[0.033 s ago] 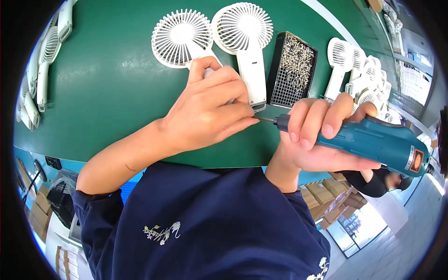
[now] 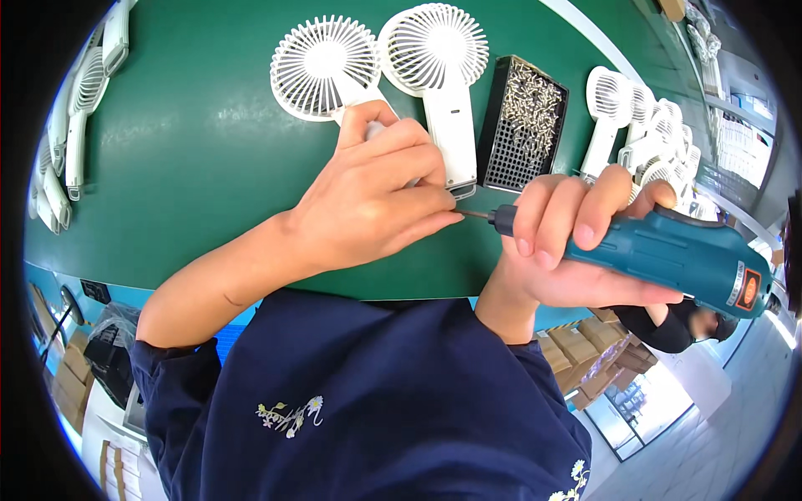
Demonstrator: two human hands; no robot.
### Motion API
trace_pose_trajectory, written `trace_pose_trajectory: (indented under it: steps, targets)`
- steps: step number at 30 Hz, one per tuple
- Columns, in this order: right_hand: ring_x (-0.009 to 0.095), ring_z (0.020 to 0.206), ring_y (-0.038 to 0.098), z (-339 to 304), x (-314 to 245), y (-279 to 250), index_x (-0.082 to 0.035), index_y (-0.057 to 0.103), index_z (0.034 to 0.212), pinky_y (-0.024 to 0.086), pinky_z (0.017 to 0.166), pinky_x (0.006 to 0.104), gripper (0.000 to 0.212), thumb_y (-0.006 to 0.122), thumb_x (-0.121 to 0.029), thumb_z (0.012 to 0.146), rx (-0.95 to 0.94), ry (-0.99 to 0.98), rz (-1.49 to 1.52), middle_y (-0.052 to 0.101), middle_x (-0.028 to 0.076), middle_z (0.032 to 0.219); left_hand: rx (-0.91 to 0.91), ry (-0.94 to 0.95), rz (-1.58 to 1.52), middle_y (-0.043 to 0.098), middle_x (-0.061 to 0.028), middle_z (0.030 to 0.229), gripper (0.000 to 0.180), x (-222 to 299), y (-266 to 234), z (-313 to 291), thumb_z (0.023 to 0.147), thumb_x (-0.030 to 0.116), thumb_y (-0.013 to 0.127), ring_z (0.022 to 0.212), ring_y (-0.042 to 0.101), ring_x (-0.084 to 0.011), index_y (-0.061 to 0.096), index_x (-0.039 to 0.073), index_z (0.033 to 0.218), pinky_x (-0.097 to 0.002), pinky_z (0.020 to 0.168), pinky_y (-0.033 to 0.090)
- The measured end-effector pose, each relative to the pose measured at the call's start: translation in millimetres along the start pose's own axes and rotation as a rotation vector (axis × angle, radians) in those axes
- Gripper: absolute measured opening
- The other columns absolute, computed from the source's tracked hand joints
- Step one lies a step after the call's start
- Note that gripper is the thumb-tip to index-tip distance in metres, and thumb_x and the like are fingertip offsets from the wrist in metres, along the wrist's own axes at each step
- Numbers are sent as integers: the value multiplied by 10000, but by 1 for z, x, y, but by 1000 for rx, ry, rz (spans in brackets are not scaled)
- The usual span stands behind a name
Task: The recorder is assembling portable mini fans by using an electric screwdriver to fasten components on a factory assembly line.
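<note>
Teal screwdriver (image 2: 668, 255) gripped; left hand (image 2: 368, 209) cupping fan (image 2: 330, 71).

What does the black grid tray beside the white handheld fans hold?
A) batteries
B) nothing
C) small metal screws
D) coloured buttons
C: the black grid tray holds a heap of small silvery screws at its far end, beside the white handheld fan.
</note>
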State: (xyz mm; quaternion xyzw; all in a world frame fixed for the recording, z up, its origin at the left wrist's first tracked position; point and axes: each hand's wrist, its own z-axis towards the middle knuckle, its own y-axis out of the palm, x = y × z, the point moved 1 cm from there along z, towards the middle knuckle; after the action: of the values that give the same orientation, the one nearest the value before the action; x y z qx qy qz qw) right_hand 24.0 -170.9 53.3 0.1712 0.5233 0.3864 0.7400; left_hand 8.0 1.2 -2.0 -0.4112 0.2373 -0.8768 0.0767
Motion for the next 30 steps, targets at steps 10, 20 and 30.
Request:
trace_pose_trajectory:
  steps: [10, 20, 30]
  targets:
    - [206, 509, 468, 1, 6, 18, -162, 383, 1358, 405, 449, 350, 751, 455, -704, 843, -105, -135, -264, 474, 103, 851, -107, -107, 277, 531, -1, 963, 576, 9, -28, 8, 525, 275, 816, 946, 485, -233, 665, 118, 1058, -400, 860, 313]
    - [221, 512, 475, -1, 21, 17, -186, 396, 1350, 409, 451, 351, 762, 435, -736, 825, -102, -124, -285, 479, 111, 866, -173, -162, 318, 523, 7, 1018, 488, 2, -29, -1, 514, 249, 818, 1017, 486, -226, 663, 124, 960, -414, 891, 286]
    - [219, 497, 448, -3, 28, 12, -182, 359, 1377, 410, 455, 355, 860, 359, -806, 786, -168, -115, -342, 462, 110, 860, -168, -159, 336, 525, 9, 1013, 447, 2, -28, 0, 547, 264, 802, 1017, 488, -222, 664, 120, 948, -413, 884, 287]
